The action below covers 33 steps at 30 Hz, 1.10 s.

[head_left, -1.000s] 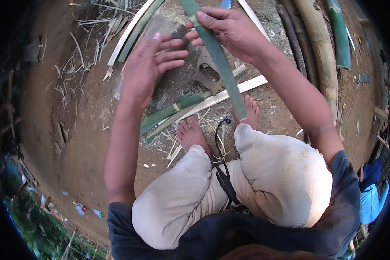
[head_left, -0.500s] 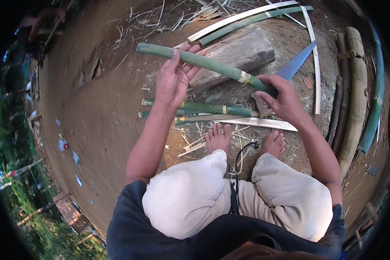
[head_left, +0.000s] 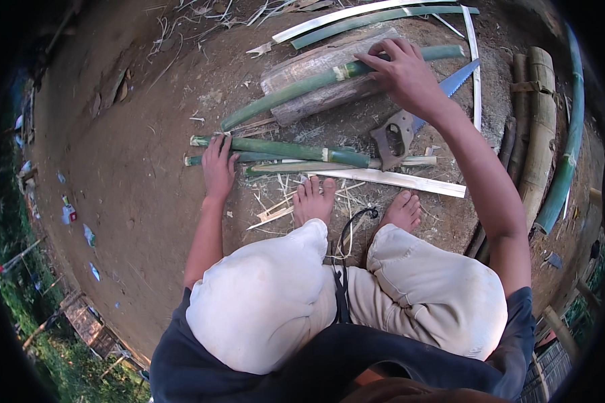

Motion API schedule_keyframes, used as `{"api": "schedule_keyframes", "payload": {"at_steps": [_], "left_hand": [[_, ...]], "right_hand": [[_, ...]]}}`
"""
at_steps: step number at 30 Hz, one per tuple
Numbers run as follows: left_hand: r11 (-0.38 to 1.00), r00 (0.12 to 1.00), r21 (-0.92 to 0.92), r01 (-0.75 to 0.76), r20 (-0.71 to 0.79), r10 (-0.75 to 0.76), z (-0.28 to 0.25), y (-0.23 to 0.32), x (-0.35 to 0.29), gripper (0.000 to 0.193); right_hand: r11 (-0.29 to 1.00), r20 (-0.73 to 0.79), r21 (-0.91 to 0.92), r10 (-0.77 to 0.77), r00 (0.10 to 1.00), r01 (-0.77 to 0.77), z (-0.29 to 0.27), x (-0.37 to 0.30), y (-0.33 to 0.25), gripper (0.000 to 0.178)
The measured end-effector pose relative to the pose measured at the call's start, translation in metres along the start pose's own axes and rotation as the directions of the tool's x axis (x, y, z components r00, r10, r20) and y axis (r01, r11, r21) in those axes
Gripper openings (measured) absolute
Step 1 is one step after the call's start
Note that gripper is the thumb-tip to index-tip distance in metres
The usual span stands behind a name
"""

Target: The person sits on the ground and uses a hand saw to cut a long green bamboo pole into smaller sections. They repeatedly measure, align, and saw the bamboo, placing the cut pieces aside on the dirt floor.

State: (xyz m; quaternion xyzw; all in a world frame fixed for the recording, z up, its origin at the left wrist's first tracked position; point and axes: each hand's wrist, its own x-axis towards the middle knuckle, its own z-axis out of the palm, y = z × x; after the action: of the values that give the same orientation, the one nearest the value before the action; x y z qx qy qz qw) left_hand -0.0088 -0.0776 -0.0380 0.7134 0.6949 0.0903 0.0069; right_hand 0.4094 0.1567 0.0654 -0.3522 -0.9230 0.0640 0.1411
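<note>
The right hand is at the far side of the work area, its fingers bent over a long green bamboo piece. Contact is seen at the fingers; whether they grasp the piece or merely rest on it cannot be told. This piece lies aslant across a weathered wooden block, its left end nearer the person and its right end farther away, beyond the hand.

The left hand is at the near left, fingers extended over the left end of a shorter green bamboo length. Whether those fingers have closed on it cannot be told.

A handsaw lies to the right of the block, handle near and blue blade pointing far right. A pale split strip lies on the near side of the shorter length, just beyond the person's bare feet. Thin shavings are scattered near the left foot. On the right, a thick tan pole lies beside a green pole.
</note>
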Motion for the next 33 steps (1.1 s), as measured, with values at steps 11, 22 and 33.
{"api": "schedule_keyframes", "payload": {"at_steps": [11, 22, 33], "left_hand": [[0.945, 0.926, -0.157, -0.286, 0.208, 0.314, -0.002, -0.064, 0.001, 0.040], [0.910, 0.899, -0.181, -0.373, 0.172, 0.403, -0.084, -0.001, 0.012, 0.010], [0.933, 0.973, -0.277, -0.229, -0.084, 0.214, -0.099, 0.112, 0.088, 0.042]], "right_hand": [[0.942, -0.318, 0.327, 0.182, 0.931, -0.073, 0.026, -0.071, -0.047, 0.028], [0.725, 0.288, 0.590, 0.220, 0.932, -0.354, 0.021, -0.140, -0.045, 0.031], [0.108, 0.069, 0.944, 0.860, 0.505, -0.312, -0.031, -0.076, 0.053, 0.032]]}}
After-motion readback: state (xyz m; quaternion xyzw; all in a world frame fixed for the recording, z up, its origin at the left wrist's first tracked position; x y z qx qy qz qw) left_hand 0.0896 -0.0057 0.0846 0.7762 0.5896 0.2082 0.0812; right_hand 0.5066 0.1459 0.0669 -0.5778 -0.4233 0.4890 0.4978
